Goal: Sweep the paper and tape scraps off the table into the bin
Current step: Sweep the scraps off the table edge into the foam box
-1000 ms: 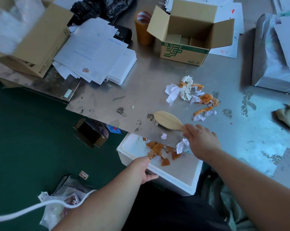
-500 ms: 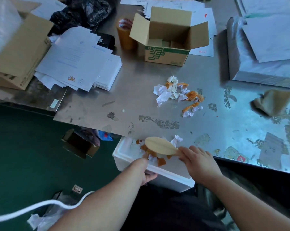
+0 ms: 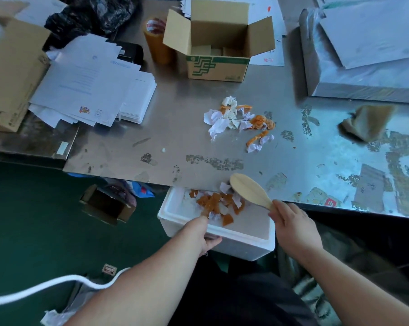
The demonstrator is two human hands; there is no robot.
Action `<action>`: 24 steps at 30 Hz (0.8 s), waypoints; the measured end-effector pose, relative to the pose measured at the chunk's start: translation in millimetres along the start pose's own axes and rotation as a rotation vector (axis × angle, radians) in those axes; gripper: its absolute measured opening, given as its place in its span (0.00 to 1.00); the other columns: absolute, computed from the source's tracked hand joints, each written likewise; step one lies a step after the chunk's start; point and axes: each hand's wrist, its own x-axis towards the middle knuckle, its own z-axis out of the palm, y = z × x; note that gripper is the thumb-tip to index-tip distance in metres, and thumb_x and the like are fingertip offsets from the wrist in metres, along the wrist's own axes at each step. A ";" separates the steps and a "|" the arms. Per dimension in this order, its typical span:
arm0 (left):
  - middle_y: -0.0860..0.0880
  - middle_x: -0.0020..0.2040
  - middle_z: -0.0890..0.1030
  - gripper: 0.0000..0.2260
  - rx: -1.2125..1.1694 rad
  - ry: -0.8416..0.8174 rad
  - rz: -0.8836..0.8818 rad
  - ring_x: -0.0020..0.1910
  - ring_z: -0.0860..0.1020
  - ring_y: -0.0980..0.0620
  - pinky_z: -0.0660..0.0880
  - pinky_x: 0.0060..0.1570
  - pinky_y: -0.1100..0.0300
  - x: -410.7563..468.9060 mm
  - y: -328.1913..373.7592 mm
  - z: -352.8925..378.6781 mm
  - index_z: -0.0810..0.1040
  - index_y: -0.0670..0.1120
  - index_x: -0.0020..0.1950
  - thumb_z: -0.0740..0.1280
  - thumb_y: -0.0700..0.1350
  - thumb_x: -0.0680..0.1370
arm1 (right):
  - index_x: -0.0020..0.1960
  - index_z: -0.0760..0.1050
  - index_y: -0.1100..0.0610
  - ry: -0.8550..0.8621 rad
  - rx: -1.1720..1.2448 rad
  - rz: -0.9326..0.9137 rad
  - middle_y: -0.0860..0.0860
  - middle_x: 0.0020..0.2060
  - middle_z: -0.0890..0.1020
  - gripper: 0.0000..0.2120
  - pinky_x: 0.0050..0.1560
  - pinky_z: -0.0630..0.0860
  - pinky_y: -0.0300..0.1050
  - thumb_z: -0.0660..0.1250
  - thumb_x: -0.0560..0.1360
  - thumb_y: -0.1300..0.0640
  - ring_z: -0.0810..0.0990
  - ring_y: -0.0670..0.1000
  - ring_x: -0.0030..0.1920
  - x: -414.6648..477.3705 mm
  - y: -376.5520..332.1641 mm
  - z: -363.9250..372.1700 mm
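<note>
1. View from above: a person faces a steel table [image 3: 133, 147] with both bare forearms reaching forward.
2. The left hand [image 3: 206, 234] grips the near wall of a white foam bin [image 3: 245, 245]. Its fingers curl round the outside under the rim. The bin's far side sits tucked just below the table's front edge.
3. The right hand [image 3: 290, 222] holds the handle of a wooden paddle [image 3: 248, 190], fingers curled round it. The blade is tilted over the table edge, above the right part of the bin.
4. Orange tape and white paper scraps [image 3: 217, 203] lie inside the bin. One white scrap [image 3: 224, 187] sits at the table edge, just beside the blade.
5. A pile [image 3: 238, 121] of crumpled paper and tape lies mid-table, well apart from the paddle, in front of an open carton [image 3: 217, 57].
6. Likely step: clear the edge scrap, then fetch the pile. Roughly half the job seems left.
7. To do it well:
   - Set the blade behind the pile with its edge flat on the steel.
   - Draw straight back in one slow pull.
   - Keep the bin's rim snug under the edge and in line with the stroke, so nothing drops to the floor.
8. Tape may stick to the steel and light paper may scatter, so a second short pass is probably needed.
</note>
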 end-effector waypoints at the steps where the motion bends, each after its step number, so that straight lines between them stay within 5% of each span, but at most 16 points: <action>1: 0.33 0.55 0.78 0.14 -0.008 -0.008 -0.001 0.47 0.80 0.36 0.84 0.49 0.40 -0.3 -1.1 0.5 0.73 0.35 0.63 0.69 0.42 0.82 | 0.65 0.72 0.46 -0.015 -0.005 -0.031 0.48 0.48 0.77 0.13 0.52 0.73 0.53 0.59 0.83 0.46 0.78 0.58 0.54 -2.7 -1.6 2.3; 5: 0.34 0.58 0.80 0.15 -0.028 -0.006 0.017 0.53 0.81 0.36 0.84 0.47 0.40 -4.3 -3.4 5.3 0.73 0.36 0.64 0.70 0.43 0.82 | 0.65 0.74 0.46 -0.050 -0.060 -0.171 0.46 0.45 0.76 0.13 0.48 0.72 0.50 0.62 0.82 0.46 0.78 0.56 0.50 -8.3 -11.6 7.0; 8: 0.34 0.57 0.79 0.15 -0.037 0.002 0.031 0.59 0.80 0.35 0.82 0.55 0.40 -5.7 -4.3 9.6 0.72 0.36 0.65 0.69 0.44 0.83 | 0.66 0.75 0.46 -0.043 -0.043 -0.236 0.46 0.47 0.78 0.14 0.48 0.72 0.50 0.63 0.82 0.47 0.79 0.56 0.50 -5.0 -15.4 3.8; 15: 0.34 0.52 0.78 0.13 -0.113 0.009 -0.010 0.46 0.80 0.35 0.83 0.52 0.39 -1.4 -9.5 18.7 0.74 0.36 0.60 0.71 0.42 0.81 | 0.72 0.71 0.47 -0.034 0.065 -0.110 0.47 0.53 0.76 0.18 0.56 0.71 0.52 0.56 0.85 0.45 0.76 0.56 0.57 25.4 -8.5 -26.6; 24: 0.33 0.54 0.80 0.14 -0.208 0.015 -0.036 0.50 0.83 0.34 0.85 0.47 0.39 4.8 -23.3 49.6 0.74 0.35 0.60 0.72 0.40 0.79 | 0.64 0.73 0.46 0.066 0.007 -0.098 0.52 0.52 0.77 0.13 0.56 0.73 0.55 0.55 0.84 0.45 0.75 0.61 0.55 90.1 21.6 -79.1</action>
